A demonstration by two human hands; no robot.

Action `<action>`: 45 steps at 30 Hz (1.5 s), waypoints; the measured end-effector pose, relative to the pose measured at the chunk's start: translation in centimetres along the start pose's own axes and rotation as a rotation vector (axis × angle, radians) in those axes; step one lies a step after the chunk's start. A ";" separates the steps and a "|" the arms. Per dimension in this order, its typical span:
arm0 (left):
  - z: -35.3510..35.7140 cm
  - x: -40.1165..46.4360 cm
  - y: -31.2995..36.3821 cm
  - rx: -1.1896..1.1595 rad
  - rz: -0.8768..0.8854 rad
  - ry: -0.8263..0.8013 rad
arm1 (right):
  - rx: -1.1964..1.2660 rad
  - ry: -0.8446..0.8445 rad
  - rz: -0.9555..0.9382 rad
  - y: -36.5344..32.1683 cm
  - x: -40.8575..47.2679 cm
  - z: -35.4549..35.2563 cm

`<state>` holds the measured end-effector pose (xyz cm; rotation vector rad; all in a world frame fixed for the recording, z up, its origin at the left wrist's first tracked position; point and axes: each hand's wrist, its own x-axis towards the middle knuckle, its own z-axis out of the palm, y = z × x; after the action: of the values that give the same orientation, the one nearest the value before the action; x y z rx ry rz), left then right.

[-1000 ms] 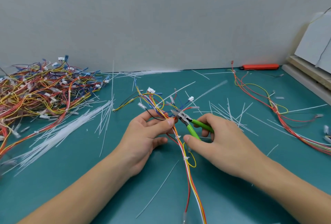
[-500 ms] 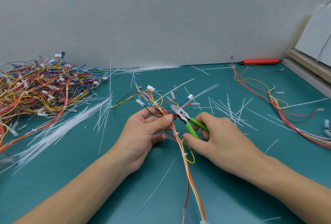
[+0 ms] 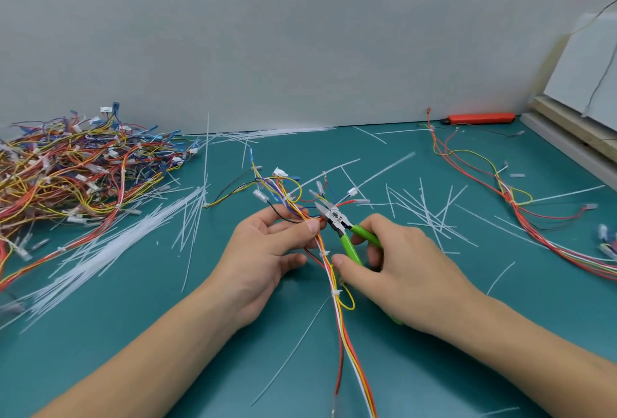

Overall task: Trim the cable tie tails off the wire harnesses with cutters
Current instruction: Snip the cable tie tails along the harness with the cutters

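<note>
Harness point(image 3: 337, 310) wires, red, yellow, white, are pinched by the left hand point(image 3: 267, 250); green-handled cutters point(image 3: 340, 227) are gripped at 3 o'clock by the right hand point(image 3: 397, 267), blade tips hard to make out.

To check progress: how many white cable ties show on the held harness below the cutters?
2: upper tie beside the left hand, lower tie at the yellow loop; others may be hidden.

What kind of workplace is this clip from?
Probably a wire-harness assembly bench: a pile of harnesses lies on a green mat strewn with cut tie tails, and the right hand holds cutters.
</note>
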<state>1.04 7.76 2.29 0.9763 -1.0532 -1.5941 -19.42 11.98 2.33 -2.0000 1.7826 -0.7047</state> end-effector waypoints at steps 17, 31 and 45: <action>0.0 0.1 0.1 0.001 -0.016 -0.002 | -0.009 0.035 0.001 0.3 0.2 0.1; 0.0 0.1 0.2 0.002 -0.020 -0.005 | 0.099 -0.011 -0.053 0.9 0.7 -0.1; 0.1 0.1 0.3 0.006 -0.036 -0.012 | 0.072 0.026 -0.015 0.3 0.4 0.0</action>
<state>1.00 7.60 2.61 0.9961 -1.0544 -1.6287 -19.68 11.59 2.20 -1.9675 1.7335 -0.7911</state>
